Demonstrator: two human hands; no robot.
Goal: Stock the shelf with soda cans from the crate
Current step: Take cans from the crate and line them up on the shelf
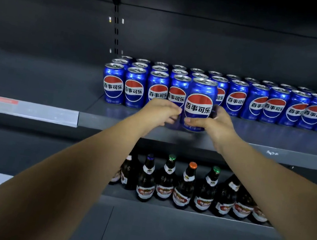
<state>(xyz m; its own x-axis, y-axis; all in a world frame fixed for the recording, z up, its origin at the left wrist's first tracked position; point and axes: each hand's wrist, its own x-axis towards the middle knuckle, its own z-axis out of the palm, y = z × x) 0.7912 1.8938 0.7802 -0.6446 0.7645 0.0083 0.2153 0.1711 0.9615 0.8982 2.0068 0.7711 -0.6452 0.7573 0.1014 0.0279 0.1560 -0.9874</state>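
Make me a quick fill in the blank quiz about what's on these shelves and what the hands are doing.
The right hand grips a ___ can at the front of the upper shelf.
The left hand holds that can by its ___ side.
The stocked cans stand in rows ___ the held one.
The lower shelf holds dark glass ___.
Missing words: blue; left; behind; bottles.

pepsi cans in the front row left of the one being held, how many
4, side by side: leftmost, second, third, and the fourth, partly behind the held can. More rows stand behind them.
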